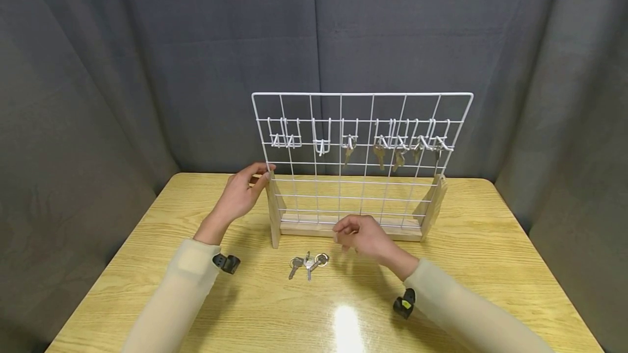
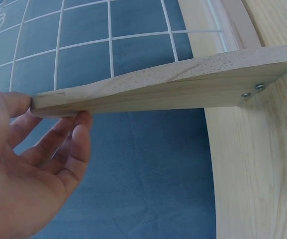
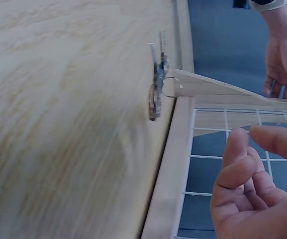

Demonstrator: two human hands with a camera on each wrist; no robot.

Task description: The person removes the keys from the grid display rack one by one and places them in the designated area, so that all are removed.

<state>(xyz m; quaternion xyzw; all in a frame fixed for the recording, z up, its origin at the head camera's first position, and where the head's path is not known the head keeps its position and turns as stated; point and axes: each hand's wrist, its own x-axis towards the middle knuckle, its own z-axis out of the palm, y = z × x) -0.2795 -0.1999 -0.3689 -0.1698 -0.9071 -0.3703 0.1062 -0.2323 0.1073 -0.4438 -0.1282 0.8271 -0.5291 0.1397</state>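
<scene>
A white wire grid rack [image 1: 363,93] stands on a wooden base [image 1: 304,227] between two wooden side supports. My left hand [image 1: 242,192] grips the upper end of the left side support [image 2: 148,89], thumb on one side and fingertips on the other. In front of the base hovers my right hand [image 1: 363,236], its fingers loosely bent with nothing between them. Close by on the table lie several keys, among them a silver key [image 1: 309,267], a darker key [image 1: 295,265] and one with a ring [image 1: 321,260]. More keys [image 1: 380,156] hang from hooks on the grid's right half.
White hooks [image 1: 321,147] without keys sit on the left half of the grid. The light wood table [image 1: 196,298] runs out to both sides of the rack. Grey curtains [image 1: 221,70] close off the back and sides.
</scene>
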